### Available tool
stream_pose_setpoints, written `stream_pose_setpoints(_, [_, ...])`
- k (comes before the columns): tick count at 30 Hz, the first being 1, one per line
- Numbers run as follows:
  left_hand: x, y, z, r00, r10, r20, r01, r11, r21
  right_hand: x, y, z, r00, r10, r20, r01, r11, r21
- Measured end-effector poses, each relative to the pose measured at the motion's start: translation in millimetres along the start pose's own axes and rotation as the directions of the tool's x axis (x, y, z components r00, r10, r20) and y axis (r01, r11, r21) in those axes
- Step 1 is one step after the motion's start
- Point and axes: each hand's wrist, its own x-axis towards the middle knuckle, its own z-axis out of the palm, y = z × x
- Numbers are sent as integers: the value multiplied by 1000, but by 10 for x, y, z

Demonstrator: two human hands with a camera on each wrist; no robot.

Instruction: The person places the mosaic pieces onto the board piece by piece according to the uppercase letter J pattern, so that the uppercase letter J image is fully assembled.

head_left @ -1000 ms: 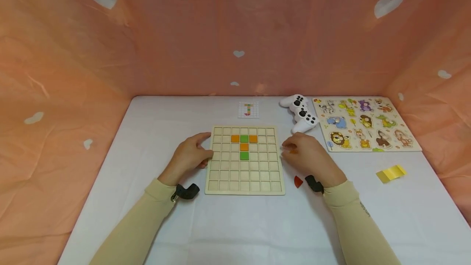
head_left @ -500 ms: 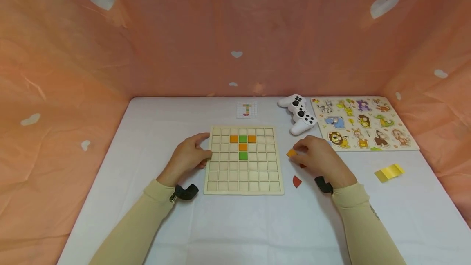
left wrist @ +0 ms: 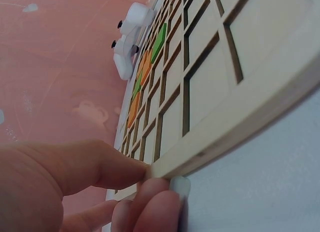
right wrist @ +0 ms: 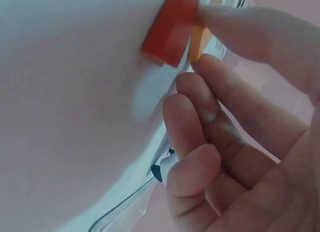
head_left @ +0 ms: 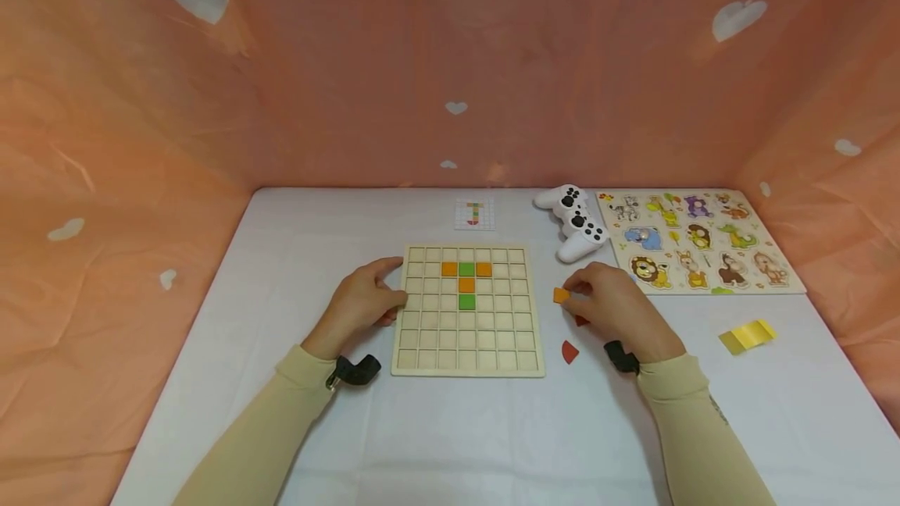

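A square wooden grid board (head_left: 422, 338) lies flat, with orange and green square tiles (head_left: 467, 285) set into several cells in a T-like shape. My left hand (head_left: 361, 303) holds the board's left edge, thumb at the rim and curled fingers against its side, as the left wrist view shows. To the right of the board, my right hand (head_left: 613, 311) pinches an orange square tile (head_left: 560, 295) between thumb and index finger. A red piece (right wrist: 172, 29) sits close by the thumb in the right wrist view. Nearer me lies a red quarter-circle piece (head_left: 570, 351).
Behind the board lies a small pattern card (head_left: 475, 214) with a coloured J shape. A white game controller (head_left: 574, 222) stands at the back, beside an animal puzzle board (head_left: 703, 240). A folded yellow paper (head_left: 748, 336) rests at the right.
My right hand has drawn back to the right, away from the board. The orange tile, mostly covered by the fingers before, now shows at the fingertips. The left hand stays at the board's edge.
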Motion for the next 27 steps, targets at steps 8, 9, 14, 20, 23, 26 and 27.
stream_pose_setpoints(8, [-8,4,-9,1000,5,5,-5,1000,-6,12,-7,2,1000,-23,-7,23,1000,1])
stream_pose_setpoints(9, [-9,5,-9,1000,5,4,-5,1000,-5,14,-8,3,1000,-25,-9,25,1000,0])
stream_pose_setpoints(14, [-4,6,-11,1000,4,2,-4,1000,0,18,-5,8,999,-33,-14,33,999,-6])
stream_pose_setpoints(20, [-2,0,-16,1000,3,-1,-3,1000,7,10,-25,19,998,-57,-25,57,998,-16])
stream_pose_setpoints(23, [-5,1,-16,1000,1,-1,-1,1000,9,6,-49,32,996,-82,-44,81,996,-37])
stream_pose_setpoints(26, [-9,6,-11,1000,0,0,0,1000,12,-2,-80,59,993,-97,-62,94,995,-44])
stream_pose_setpoints(27, [-11,8,-8,1000,-3,1,3,1000,11,-5,-88,75,993,-98,-64,95,994,-44])
